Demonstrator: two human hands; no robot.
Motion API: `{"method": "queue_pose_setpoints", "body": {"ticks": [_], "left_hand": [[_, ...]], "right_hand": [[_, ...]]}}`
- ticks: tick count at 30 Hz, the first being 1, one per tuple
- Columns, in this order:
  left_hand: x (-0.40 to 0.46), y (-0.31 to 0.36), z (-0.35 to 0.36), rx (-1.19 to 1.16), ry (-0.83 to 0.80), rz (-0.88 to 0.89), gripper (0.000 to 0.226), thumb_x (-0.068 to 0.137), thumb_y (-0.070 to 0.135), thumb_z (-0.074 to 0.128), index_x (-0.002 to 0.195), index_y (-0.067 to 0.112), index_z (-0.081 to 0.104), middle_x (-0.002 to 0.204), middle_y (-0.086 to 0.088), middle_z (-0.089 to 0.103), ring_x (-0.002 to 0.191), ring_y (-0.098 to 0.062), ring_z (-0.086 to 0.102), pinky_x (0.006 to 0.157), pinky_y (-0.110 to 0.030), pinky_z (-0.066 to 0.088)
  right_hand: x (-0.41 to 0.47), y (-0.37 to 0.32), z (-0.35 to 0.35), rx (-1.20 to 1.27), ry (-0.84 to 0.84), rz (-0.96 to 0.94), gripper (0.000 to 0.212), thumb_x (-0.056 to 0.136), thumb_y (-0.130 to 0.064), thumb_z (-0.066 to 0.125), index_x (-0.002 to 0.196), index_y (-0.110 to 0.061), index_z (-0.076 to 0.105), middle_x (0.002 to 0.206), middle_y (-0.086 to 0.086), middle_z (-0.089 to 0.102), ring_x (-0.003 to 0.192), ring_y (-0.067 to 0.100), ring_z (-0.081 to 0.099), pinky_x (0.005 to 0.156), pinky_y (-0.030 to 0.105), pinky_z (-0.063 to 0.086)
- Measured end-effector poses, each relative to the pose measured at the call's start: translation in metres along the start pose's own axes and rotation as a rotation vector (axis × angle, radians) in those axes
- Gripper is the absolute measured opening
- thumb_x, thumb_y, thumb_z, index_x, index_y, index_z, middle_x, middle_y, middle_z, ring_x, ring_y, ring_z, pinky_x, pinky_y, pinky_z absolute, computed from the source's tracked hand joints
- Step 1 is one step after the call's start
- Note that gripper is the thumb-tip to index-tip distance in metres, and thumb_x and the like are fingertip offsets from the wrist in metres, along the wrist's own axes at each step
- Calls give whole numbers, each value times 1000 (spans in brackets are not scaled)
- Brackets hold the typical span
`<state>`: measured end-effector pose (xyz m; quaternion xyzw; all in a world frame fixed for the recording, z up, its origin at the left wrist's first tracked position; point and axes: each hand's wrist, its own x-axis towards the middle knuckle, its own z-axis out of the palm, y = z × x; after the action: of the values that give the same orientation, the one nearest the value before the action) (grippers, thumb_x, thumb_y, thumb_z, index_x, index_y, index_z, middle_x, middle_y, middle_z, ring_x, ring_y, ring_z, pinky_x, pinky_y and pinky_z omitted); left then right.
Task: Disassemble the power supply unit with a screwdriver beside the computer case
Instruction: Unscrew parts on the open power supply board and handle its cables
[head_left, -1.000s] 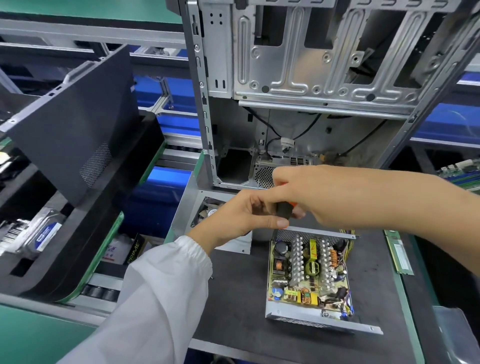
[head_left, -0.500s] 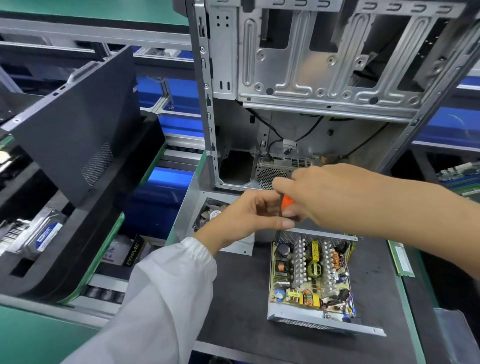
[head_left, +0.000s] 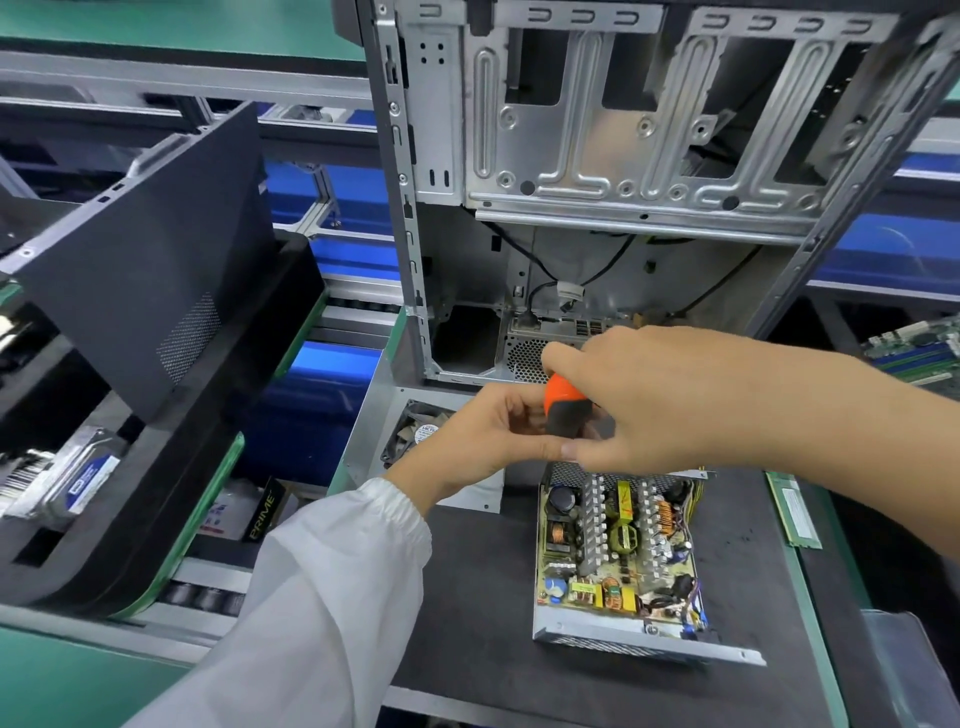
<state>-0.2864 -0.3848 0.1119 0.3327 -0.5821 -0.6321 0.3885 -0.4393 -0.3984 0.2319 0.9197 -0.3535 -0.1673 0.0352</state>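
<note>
The power supply unit (head_left: 618, 551) lies on the black mat with its lid off, showing its circuit board, heatsinks and coils. A screwdriver with an orange and black handle (head_left: 563, 410) stands above the unit's far edge. My right hand (head_left: 639, 400) grips the handle from the right. My left hand (head_left: 483, 436) curls its fingers round the lower part of the handle from the left. The screwdriver's shaft and tip are hidden behind my hands. The open computer case (head_left: 623, 171) stands upright just behind.
The removed lid with its fan (head_left: 415, 431) lies left of the unit. A black side panel (head_left: 140, 244) leans at the left over a tray with a hard drive (head_left: 78, 478). A memory stick (head_left: 792, 509) lies at the mat's right edge.
My right hand has shifted on the handle, so the orange top now shows. My left hand stays at the handle's lower part. The unit has not moved.
</note>
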Motion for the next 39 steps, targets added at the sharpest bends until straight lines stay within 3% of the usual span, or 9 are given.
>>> {"method": "queue_pose_setpoints", "body": {"ticks": [2, 8, 13, 17, 20, 24, 27, 33, 39], "left_hand": [[0, 0, 1, -6, 2, -8, 41, 87, -5, 64, 88, 35, 75, 86, 16, 73, 87, 2, 67, 79, -13, 49], [1, -4, 0, -27, 34, 15, 36, 83, -4, 69, 79, 32, 73, 80, 15, 69, 85, -2, 64, 85, -17, 49], [0, -1, 0, -25, -7, 33, 36, 84, -6, 68, 95, 27, 76, 94, 7, 75, 92, -7, 69, 85, -19, 51], [-1, -3, 0, 11, 33, 17, 31, 82, 0, 72, 93, 28, 74, 93, 1, 70, 92, -13, 64, 89, -29, 52], [0, -2, -1, 46, 24, -26, 22, 82, 4, 74, 90, 24, 74, 93, 0, 72, 95, -15, 65, 91, -29, 52], [0, 1, 1, 82, -1, 28, 28, 82, -1, 72, 90, 26, 78, 94, 7, 74, 94, -8, 66, 87, -23, 52], [-3, 1, 1, 38, -42, 22, 52, 84, -9, 65, 77, 42, 73, 78, 23, 68, 83, 5, 64, 85, -15, 49], [-5, -1, 0, 38, -13, 30, 32, 82, 7, 72, 96, 36, 75, 96, 13, 74, 97, -6, 67, 88, -19, 50], [-4, -10, -2, 37, 52, -25, 9, 80, -1, 72, 85, 2, 65, 83, -15, 61, 82, -23, 55, 81, -36, 45]], "right_hand": [[4, -9, 1, -77, 75, 83, 55, 82, -76, 38, 89, -22, 35, 66, -7, 30, 50, 8, 29, 43, 27, 17], [10, -13, 9, -158, 44, 68, 23, 100, -39, 46, 109, -21, 34, 69, -4, 26, 50, 12, 28, 42, 28, 19], [5, -8, 2, -24, -51, -73, 46, 86, -6, 56, 122, -30, 40, 94, -4, 28, 64, 8, 28, 47, 24, 20], [7, -8, -2, 95, -67, -105, 32, 91, -32, 61, 115, -34, 41, 105, -7, 38, 76, 13, 43, 54, 27, 35], [8, -12, -7, -4, 47, 79, 45, 87, -70, 38, 98, -26, 38, 77, -3, 36, 61, 18, 37, 48, 29, 28], [14, -23, -6, -193, 34, 148, 28, 102, -40, 43, 96, -16, 58, 64, -1, 27, 63, 21, 42, 48, 29, 28], [12, -22, -5, -136, -26, 97, 20, 100, -35, 48, 111, -18, 52, 69, -3, 28, 65, 20, 45, 49, 28, 28], [4, -18, -10, -51, -79, -68, 39, 89, -13, 58, 122, -32, 46, 94, -4, 26, 76, 16, 36, 47, 25, 20], [8, -25, -10, -51, -7, 111, 48, 86, -69, 47, 100, -24, 36, 83, -1, 36, 56, 14, 32, 46, 27, 22]]}}
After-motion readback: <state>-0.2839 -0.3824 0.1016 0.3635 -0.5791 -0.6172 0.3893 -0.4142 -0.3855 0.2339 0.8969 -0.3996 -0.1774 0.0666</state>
